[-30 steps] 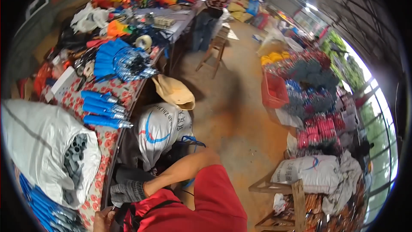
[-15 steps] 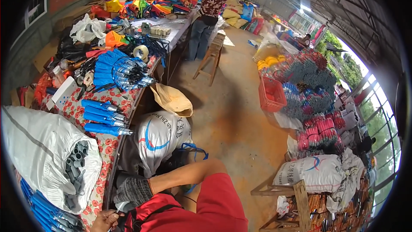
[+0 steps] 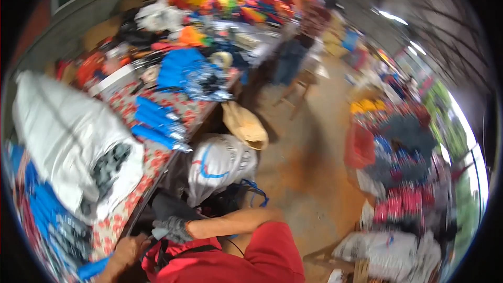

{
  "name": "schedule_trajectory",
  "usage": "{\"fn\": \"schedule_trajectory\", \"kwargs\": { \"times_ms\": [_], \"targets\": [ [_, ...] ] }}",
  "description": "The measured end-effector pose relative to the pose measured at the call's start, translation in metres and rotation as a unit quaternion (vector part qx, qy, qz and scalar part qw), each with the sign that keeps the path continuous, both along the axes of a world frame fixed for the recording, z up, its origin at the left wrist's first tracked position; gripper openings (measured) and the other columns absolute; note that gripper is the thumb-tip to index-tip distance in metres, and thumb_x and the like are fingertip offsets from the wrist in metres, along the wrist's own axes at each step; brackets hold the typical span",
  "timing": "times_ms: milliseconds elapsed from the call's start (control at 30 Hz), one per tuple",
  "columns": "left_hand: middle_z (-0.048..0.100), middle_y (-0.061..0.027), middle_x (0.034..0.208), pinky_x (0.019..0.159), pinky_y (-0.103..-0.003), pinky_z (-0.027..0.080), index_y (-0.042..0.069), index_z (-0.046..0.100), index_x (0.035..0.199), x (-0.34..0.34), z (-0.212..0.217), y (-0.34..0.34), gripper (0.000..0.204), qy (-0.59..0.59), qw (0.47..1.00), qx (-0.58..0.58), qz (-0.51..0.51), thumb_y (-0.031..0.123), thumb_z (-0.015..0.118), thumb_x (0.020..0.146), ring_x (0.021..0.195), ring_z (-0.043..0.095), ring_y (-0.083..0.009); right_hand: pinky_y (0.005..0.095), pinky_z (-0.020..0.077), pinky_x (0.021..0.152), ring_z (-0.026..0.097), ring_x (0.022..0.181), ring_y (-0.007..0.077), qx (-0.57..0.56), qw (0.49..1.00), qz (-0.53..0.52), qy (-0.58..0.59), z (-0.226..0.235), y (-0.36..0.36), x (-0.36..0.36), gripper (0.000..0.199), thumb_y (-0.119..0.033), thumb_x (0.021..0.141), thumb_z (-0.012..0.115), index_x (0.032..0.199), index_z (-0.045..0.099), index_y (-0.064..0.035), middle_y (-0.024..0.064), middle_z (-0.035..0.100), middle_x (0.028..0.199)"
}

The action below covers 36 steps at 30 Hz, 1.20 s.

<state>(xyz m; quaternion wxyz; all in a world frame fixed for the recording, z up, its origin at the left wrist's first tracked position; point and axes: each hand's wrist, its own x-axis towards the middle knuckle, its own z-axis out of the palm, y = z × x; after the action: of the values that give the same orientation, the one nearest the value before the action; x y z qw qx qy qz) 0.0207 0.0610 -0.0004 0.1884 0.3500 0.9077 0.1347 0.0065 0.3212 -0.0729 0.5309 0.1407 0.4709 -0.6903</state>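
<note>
Flowered tabletop (image 3: 155, 161); gloved right grip (image 3: 177, 229) curled around grey piece (image 3: 159, 233).

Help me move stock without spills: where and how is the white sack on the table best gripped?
Grip the white sack by its open rim, gathered shut, probably best from the aisle side of the floral-covered table: it opens that way with grey pieces showing, so raising the bulky other end could tip them out.
</note>
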Motion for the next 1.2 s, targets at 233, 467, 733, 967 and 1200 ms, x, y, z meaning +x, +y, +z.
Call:
{"fn": "schedule_trajectory", "kwargs": {
  "times_ms": [233, 467, 733, 967, 1200],
  "targets": [
    [0.071, -0.0126, 0.090, 0.062, -0.046, 0.054, 0.018, 0.056, 0.133, -0.008, 0.044, 0.005, 0.059, -0.003, 1.000, 0.014, 0.028, 0.049, 0.071, 0.085, 0.075, 0.069, -0.0357, 0.0314, 0.0536, 0.078, 0.061, 0.092, 0.0176, 0.078, 0.801, -0.019, 0.593, -0.002, 0.041, 0.005, 0.035, -0.015, 0.092, 0.060, 0.126, 0.060, -0.0085, 0.0066, 0.063, 0.110],
    [0.063, -0.0042, 0.084, 0.061, -0.041, 0.050, 0.012, 0.060, 0.111, -0.007, 0.039, -0.027, 0.035, 0.211, 0.972, -0.006, 0.100, 0.025, 0.067, 0.079, 0.076, 0.067, -0.0240, 0.0255, 0.0464, 0.060, 0.056, 0.065, 0.0129, 0.073, 0.849, -0.041, 0.522, 0.051, 0.032, -0.003, 0.035, -0.035, 0.098, 0.063, 0.115, 0.061, -0.0053, 0.0060, 0.064, 0.081],
    [0.055, -0.0002, 0.079, 0.071, -0.037, 0.045, 0.016, 0.061, 0.100, -0.051, 0.077, -0.050, 0.021, 0.362, 0.928, -0.062, 0.065, 0.026, 0.061, 0.082, 0.078, 0.058, -0.0172, 0.0252, 0.0383, 0.044, 0.048, 0.048, 0.0110, -0.097, 0.961, -0.145, 0.213, 0.052, -0.013, -0.028, 0.052, -0.048, 0.091, 0.068, 0.118, 0.059, -0.0045, 0.0021, 0.059, 0.072],
    [0.053, 0.0004, 0.082, 0.084, -0.038, 0.043, 0.014, 0.063, 0.096, -0.056, 0.093, -0.056, 0.019, 0.436, 0.896, -0.050, 0.072, 0.024, 0.061, 0.079, 0.083, 0.053, -0.0172, 0.0273, 0.0437, 0.050, 0.052, 0.055, 0.0130, -0.077, 0.935, -0.105, 0.331, 0.061, -0.020, -0.037, 0.051, -0.046, 0.091, 0.070, 0.118, 0.058, -0.0038, 0.0052, 0.060, 0.077],
    [0.057, -0.0011, 0.092, 0.095, -0.045, 0.043, 0.012, 0.064, 0.099, -0.051, 0.132, -0.023, 0.025, 0.485, 0.867, -0.115, -0.018, 0.026, 0.060, 0.078, 0.094, 0.055, -0.0185, 0.0359, 0.0527, 0.073, 0.064, 0.082, 0.0245, 0.139, 0.725, 0.122, 0.663, 0.038, -0.022, -0.046, 0.051, -0.041, 0.090, 0.071, 0.123, 0.057, -0.0042, 0.0107, 0.065, 0.093]
  ]
}}
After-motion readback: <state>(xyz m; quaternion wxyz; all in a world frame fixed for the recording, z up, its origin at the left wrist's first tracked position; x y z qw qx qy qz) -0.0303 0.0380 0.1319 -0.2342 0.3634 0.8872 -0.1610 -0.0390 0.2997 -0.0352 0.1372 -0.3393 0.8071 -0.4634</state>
